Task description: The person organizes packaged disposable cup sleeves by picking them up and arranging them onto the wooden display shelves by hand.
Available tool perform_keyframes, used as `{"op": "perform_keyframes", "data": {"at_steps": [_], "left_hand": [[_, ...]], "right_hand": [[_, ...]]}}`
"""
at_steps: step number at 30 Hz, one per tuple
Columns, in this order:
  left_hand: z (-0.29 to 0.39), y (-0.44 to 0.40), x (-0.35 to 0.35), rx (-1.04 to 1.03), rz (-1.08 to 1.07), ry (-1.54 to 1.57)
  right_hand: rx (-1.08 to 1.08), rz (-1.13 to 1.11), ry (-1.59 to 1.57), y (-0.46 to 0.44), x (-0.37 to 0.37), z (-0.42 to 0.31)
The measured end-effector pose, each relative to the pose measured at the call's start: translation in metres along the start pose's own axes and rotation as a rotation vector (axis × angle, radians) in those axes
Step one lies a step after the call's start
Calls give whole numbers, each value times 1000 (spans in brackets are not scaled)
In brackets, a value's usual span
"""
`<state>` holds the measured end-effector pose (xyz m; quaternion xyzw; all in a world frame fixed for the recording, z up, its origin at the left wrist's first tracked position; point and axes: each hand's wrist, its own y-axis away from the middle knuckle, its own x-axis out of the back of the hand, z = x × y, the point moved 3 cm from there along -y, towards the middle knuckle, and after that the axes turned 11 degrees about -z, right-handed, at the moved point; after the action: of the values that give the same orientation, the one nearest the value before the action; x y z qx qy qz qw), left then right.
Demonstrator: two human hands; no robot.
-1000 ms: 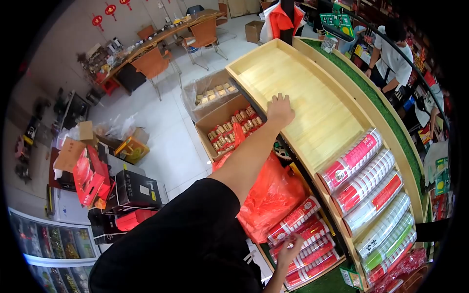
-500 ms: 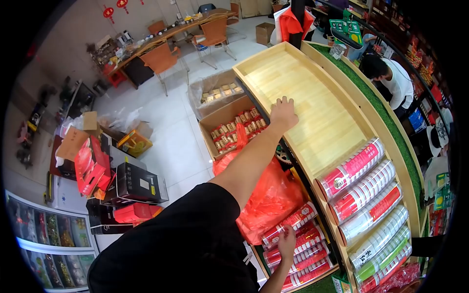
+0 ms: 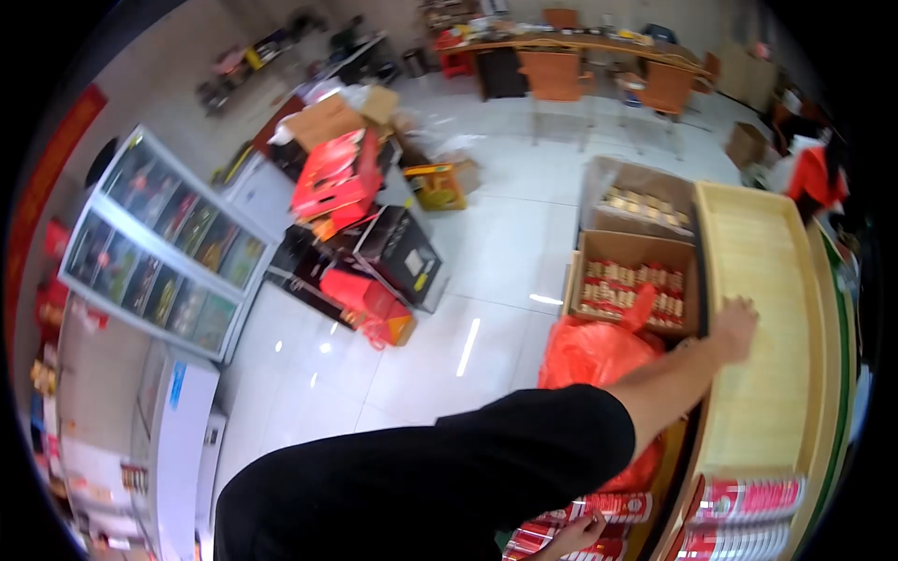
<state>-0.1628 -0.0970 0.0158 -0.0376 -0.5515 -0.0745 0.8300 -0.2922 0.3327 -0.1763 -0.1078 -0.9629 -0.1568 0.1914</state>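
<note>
My left hand (image 3: pixel 735 331) rests palm down on the bare pale wooden shelf tray (image 3: pixel 762 393), near its left side, fingers slightly bent and apart, nothing in them. Low in the view, my right hand (image 3: pixel 578 536) has its fingers curled against a clear tube pack (image 3: pixel 625 506) with a red and white label, on the lower shelf. Blur and the frame edge hide part of that grip. More tube packs (image 3: pixel 753 497) lie at the tray's near end. Between the arms and the floor bulges a red plastic bag (image 3: pixel 599 353), beside the shelf unit.
Behind the bag stands an open carton (image 3: pixel 591 245) of small red-and-gold packs, with another carton (image 3: pixel 599 178) beyond. Boxes, including a red one (image 3: pixel 341 182) and a black one (image 3: pixel 400 251), are piled mid-floor. A glass-door fridge (image 3: pixel 168 248) stands left; a desk (image 3: pixel 599 42) and chairs are behind.
My view has swung left, so the shelf and both hands appear farther right and lower. The left hand stays on the tray, and the right hand stays by the lower tube packs.
</note>
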Motion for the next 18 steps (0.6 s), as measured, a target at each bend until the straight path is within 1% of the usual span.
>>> {"op": "perform_keyframes", "data": {"at_steps": [1, 2, 3, 5, 6, 7, 8, 10, 11, 13, 15, 16, 17, 18], "left_hand": [[1, -6, -11, 4, 39, -10], [0, -9, -15, 10, 24, 13], [1, -6, -7, 11, -38, 24], [-1, -13, -19, -36, -1, -25], [-3, -10, -12, -8, 7, -28], [-2, -7, -6, -14, -79, 4], [-1, -7, -4, -26, -169, 33], [-1, -6, -4, -11, -169, 20], [-1, -7, -5, -13, -168, 17], [-1, -11, -10, 3, -148, 2], [1, -15, -19, 21, -129, -10], [1, -21, -27, 15, -91, -10], [1, -23, -25, 7, -53, -9], [-1, -25, -25, 19, -56, -14]], "right_hand": [[62, 69, 17, 1, 1, -1], [126, 140, 31, 2, 1, -3], [171, 112, -2, -2, -1, 3], [212, 29, -34, -8, -6, -7], [252, -15, -74, -11, -9, -24], [272, -83, -88, -18, -10, -45], [278, -110, -88, -28, -15, -46], [226, 42, -134, -47, -28, -43], [225, 63, -158, -52, -35, -46], [294, 65, -116, -87, -48, -74], [417, 93, 20, -145, -59, -126], [482, 118, 152, -185, -66, -161], [537, 149, 369, -230, -73, -202], [573, 208, 805, -287, -85, -255]]}}
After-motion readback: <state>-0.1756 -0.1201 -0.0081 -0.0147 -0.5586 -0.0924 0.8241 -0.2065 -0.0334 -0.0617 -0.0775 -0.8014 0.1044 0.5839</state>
